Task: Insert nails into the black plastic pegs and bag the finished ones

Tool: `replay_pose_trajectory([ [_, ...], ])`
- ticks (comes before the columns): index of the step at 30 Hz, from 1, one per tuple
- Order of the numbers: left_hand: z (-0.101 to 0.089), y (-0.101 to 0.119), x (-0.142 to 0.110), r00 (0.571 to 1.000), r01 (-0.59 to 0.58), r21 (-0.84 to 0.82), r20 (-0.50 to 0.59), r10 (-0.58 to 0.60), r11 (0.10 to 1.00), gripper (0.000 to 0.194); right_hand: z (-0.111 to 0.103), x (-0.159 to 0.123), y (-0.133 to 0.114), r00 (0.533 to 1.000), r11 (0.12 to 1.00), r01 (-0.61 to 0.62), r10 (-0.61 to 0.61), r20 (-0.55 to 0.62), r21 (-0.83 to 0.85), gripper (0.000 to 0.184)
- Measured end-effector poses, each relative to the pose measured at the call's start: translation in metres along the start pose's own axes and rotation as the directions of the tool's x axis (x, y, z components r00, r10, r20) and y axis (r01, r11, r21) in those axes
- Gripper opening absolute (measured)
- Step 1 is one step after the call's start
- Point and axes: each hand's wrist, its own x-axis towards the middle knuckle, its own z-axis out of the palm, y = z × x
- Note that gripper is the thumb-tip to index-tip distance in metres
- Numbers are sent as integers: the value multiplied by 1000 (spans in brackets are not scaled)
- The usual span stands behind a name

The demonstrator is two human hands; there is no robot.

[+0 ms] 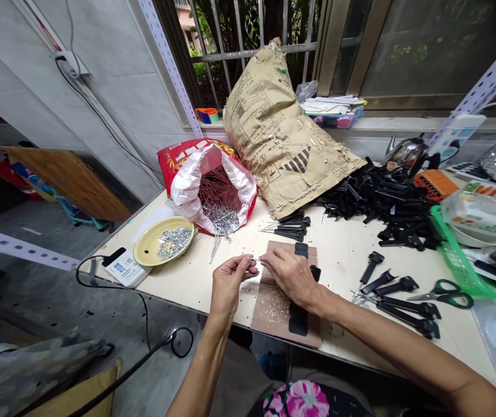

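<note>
Over the near part of the table, my left hand [230,281] pinches one end of a thin metal rod [255,259] between thumb and fingertips. Close beside it, my right hand [290,274] has its fingers closed at the rod's other end; anything more inside that hand is hidden. Beneath my right hand lies a brown board [269,310] with black pads and pale crumbs on it. Just beyond the board, several black-handled pieces with thin metal shafts [290,229] lie stacked. A yellow plate [142,255] of small silvery parts stands to the left.
A red-and-white bag [178,191] holds many thin metal rods. Behind it leans a brown paper sack [269,127], beside a heap of black plastic parts [378,191]. At right lie scissors [443,294], more black-handled pieces [404,307] and a green basket [460,260]. A white box [126,267] sits on the left edge.
</note>
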Motion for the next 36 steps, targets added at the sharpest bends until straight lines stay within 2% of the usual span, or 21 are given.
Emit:
replay_pose_trajectory([
  [3, 4, -3, -1, 1000, -14, 35, 20, 13, 999, 29, 1, -4, 5, 998, 970, -60, 59, 11, 234, 19],
  [5, 7, -6, -3, 999, -2, 67, 44, -1, 998, 30, -2, -10, 14, 997, 949, -71, 69, 18, 309, 18],
  [7, 11, -10, -6, 998, -4, 135, 69, -5, 991, 36, -9, -17, 31, 995, 959, -97, 97, 15, 267, 17],
  [9, 12, -16, -10, 996, -57, 262, 87, 35, 964, 40, -18, -23, 56, 990, 977, -139, 140, 5, 160, 18],
  [12, 12, -27, -16, 967, -253, 504, 165, 195, 826, 30, -28, -27, 98, 992, 993, -121, 121, 27, -8, 20],
  [15, 11, -46, -20, 892, -451, 653, 332, 306, 608, 29, -28, -32, 124, 996, 993, -41, 49, 71, -110, 24],
  [18, 11, -68, -22, 844, -536, 707, 443, 302, 461, 37, -21, -50, 120, 992, 995, 63, -54, 112, -80, 26],
  [19, 10, -74, -22, 837, -547, 718, 458, 300, 430, 39, -18, -57, 114, 978, 988, 152, -145, 152, -39, 27],
  [21, 10, -81, -22, 829, -558, 731, 468, 307, 392, 40, -16, -69, 103, 919, 944, 326, -330, 217, 55, 28],
  [22, 10, -84, -22, 827, -561, 734, 469, 311, 384, 40, -17, -72, 99, 906, 933, 352, -360, 220, 79, 28],
  [23, 10, -85, -22, 826, -562, 734, 468, 315, 382, 40, -19, -72, 99, 916, 939, 333, -343, 209, 85, 28],
  [25, 10, -85, -21, 828, -558, 734, 462, 317, 386, 39, -24, -66, 103, 972, 982, 178, -185, 147, 62, 28],
  [26, 10, -84, -21, 827, -559, 733, 463, 318, 387, 39, -27, -62, 106, 986, 993, 106, -112, 127, 54, 28],
  [28, 10, -84, -21, 824, -564, 733, 470, 317, 380, 39, -30, -55, 112, 991, 997, 50, -57, 122, 55, 29],
  [32, 10, -85, -20, 817, -572, 737, 473, 331, 359, 40, -34, -53, 112, 986, 997, 60, -67, 152, 50, 42],
  [34, 10, -87, -20, 814, -575, 737, 475, 333, 354, 40, -35, -59, 106, 974, 992, 113, -121, 194, 53, 46],
  [36, 10, -87, -19, 815, -576, 739, 482, 323, 349, 40, -33, -67, 97, 935, 970, 225, -241, 259, 91, 39],
])
